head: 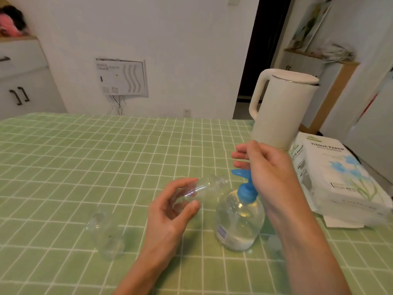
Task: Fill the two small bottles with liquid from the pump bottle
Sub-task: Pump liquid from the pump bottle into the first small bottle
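Head view: left hand [170, 213] pinches a small clear plastic bottle [204, 188] between thumb and fingertips. The bottle is off the table, tipped nearly flat, uncapped and apparently empty, its open neck just beside and slightly below the spout of the blue pump head [244, 186]. Right hand [268, 167] is over that pump head with fingers straight and nothing gripped; can't tell if the palm is touching it. Clear round pump bottle [238, 220] stands on the green checked tablecloth [85, 156], liquid low inside. Second small clear bottle [106, 237] stands well to the left, untouched and looks empty. White kettle [280, 111] and tissue paper pack [340, 177] sit behind on the right. Step judged: lining the neck up for the first fill. To do it well, raise the bottle more upright, get the mouth directly under the spout tip, then press slow and straight down so the pump bottle doesn't tip or squirt past the narrow neck.
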`<action>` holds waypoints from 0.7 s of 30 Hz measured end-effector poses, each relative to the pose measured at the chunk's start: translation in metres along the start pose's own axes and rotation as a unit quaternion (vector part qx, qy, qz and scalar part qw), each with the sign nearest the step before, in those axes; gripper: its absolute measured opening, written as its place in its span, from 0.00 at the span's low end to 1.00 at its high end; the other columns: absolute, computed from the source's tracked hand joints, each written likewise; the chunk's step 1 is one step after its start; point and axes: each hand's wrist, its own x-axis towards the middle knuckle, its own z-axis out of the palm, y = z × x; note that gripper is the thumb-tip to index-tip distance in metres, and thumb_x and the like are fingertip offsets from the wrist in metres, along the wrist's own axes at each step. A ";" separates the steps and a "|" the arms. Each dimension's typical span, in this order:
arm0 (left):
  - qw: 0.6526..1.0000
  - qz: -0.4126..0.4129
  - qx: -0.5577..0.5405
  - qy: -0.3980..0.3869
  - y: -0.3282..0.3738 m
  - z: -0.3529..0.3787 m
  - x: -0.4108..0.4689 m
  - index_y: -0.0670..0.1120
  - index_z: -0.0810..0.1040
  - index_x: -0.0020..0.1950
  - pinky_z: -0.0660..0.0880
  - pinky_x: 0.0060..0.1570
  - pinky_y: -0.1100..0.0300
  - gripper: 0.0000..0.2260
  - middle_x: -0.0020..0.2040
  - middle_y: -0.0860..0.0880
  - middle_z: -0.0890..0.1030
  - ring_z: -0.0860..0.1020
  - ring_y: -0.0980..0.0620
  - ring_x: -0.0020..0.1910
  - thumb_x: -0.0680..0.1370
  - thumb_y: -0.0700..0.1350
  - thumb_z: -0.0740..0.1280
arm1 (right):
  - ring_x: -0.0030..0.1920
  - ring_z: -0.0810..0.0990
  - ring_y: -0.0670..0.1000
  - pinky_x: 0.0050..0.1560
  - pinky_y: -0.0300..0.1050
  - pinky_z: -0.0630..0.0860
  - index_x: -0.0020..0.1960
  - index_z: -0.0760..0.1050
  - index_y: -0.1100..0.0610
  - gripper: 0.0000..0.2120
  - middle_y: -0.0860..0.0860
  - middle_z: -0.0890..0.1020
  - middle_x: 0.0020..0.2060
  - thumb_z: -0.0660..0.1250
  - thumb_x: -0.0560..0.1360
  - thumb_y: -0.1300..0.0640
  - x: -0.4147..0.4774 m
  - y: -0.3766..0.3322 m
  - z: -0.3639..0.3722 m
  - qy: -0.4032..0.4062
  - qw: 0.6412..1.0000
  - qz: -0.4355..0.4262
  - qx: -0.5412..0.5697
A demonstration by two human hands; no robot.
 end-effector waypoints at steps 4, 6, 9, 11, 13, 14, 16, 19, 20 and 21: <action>1.000 -0.008 0.007 -0.008 0.001 0.003 0.004 0.49 0.83 0.62 0.80 0.58 0.55 0.19 0.62 0.48 0.85 0.82 0.48 0.64 0.72 0.48 0.75 | 0.43 0.86 0.42 0.45 0.36 0.79 0.48 0.84 0.52 0.13 0.42 0.87 0.42 0.61 0.84 0.52 0.000 0.002 -0.004 -0.017 1.000 0.009 -0.004; 1.000 -0.008 0.016 -0.015 0.004 0.004 0.006 0.51 0.83 0.62 0.79 0.61 0.47 0.19 0.62 0.48 0.85 0.82 0.47 0.64 0.72 0.50 0.75 | 0.43 0.86 0.42 0.43 0.34 0.77 0.48 0.84 0.51 0.13 0.42 0.87 0.42 0.61 0.84 0.52 -0.002 0.003 -0.004 -0.022 1.000 0.015 -0.003; 0.999 -0.006 0.025 -0.022 0.007 0.004 0.008 0.54 0.84 0.62 0.80 0.61 0.41 0.18 0.62 0.49 0.85 0.82 0.46 0.64 0.72 0.52 0.75 | 0.43 0.86 0.41 0.44 0.35 0.77 0.49 0.84 0.51 0.13 0.42 0.87 0.42 0.61 0.84 0.53 -0.002 0.002 -0.004 -0.026 0.999 0.018 -0.011; 0.999 -0.006 0.026 -0.018 0.010 0.003 0.011 0.57 0.84 0.61 0.80 0.61 0.41 0.18 0.62 0.50 0.85 0.82 0.45 0.63 0.72 0.52 0.75 | 0.43 0.86 0.42 0.44 0.34 0.78 0.49 0.84 0.51 0.13 0.42 0.87 0.42 0.61 0.84 0.54 -0.001 0.001 -0.002 -0.031 0.999 0.022 -0.016; 0.999 0.001 0.033 -0.018 0.014 0.001 0.015 0.56 0.84 0.62 0.81 0.60 0.39 0.18 0.62 0.49 0.85 0.82 0.44 0.63 0.72 0.52 0.75 | 0.42 0.86 0.42 0.41 0.32 0.79 0.49 0.84 0.52 0.13 0.42 0.87 0.42 0.61 0.84 0.56 0.000 0.000 -0.001 -0.035 0.999 0.029 -0.015; 0.999 0.006 0.039 -0.021 0.016 0.000 0.017 0.55 0.84 0.62 0.81 0.59 0.38 0.18 0.61 0.48 0.85 0.82 0.43 0.63 0.72 0.51 0.75 | 0.42 0.86 0.42 0.39 0.30 0.78 0.49 0.84 0.52 0.13 0.42 0.88 0.42 0.60 0.84 0.56 0.000 0.000 0.000 -0.037 0.999 0.033 -0.012; 0.998 0.011 0.047 -0.027 0.019 -0.002 0.017 0.53 0.84 0.62 0.81 0.58 0.39 0.18 0.61 0.47 0.85 0.82 0.43 0.62 0.72 0.50 0.75 | 0.41 0.86 0.40 0.38 0.29 0.76 0.49 0.84 0.52 0.14 0.42 0.88 0.42 0.60 0.84 0.57 -0.001 -0.001 0.000 -0.036 0.999 0.038 -0.015; 0.998 0.006 0.060 -0.033 0.024 -0.004 0.016 0.51 0.84 0.63 0.82 0.56 0.46 0.19 0.60 0.48 0.85 0.82 0.46 0.61 0.72 0.46 0.77 | 0.43 0.84 0.37 0.44 0.36 0.74 0.48 0.84 0.48 0.14 0.40 0.87 0.43 0.59 0.83 0.54 -0.004 0.000 -0.001 -0.027 0.998 0.054 -0.025; 0.997 0.005 0.065 -0.033 0.026 -0.005 0.016 0.50 0.84 0.62 0.82 0.55 0.48 0.19 0.59 0.49 0.85 0.83 0.47 0.60 0.72 0.44 0.77 | 0.44 0.84 0.37 0.47 0.39 0.74 0.48 0.84 0.48 0.14 0.40 0.87 0.44 0.59 0.83 0.54 -0.005 0.000 -0.002 -0.023 0.998 0.056 -0.024; 0.997 0.006 0.070 -0.032 0.029 -0.005 0.017 0.50 0.84 0.62 0.82 0.54 0.50 0.19 0.59 0.50 0.86 0.83 0.48 0.58 0.72 0.42 0.77 | 0.48 0.83 0.37 0.51 0.41 0.74 0.50 0.84 0.46 0.14 0.39 0.86 0.46 0.59 0.83 0.52 -0.006 0.001 -0.003 -0.020 0.998 0.054 -0.024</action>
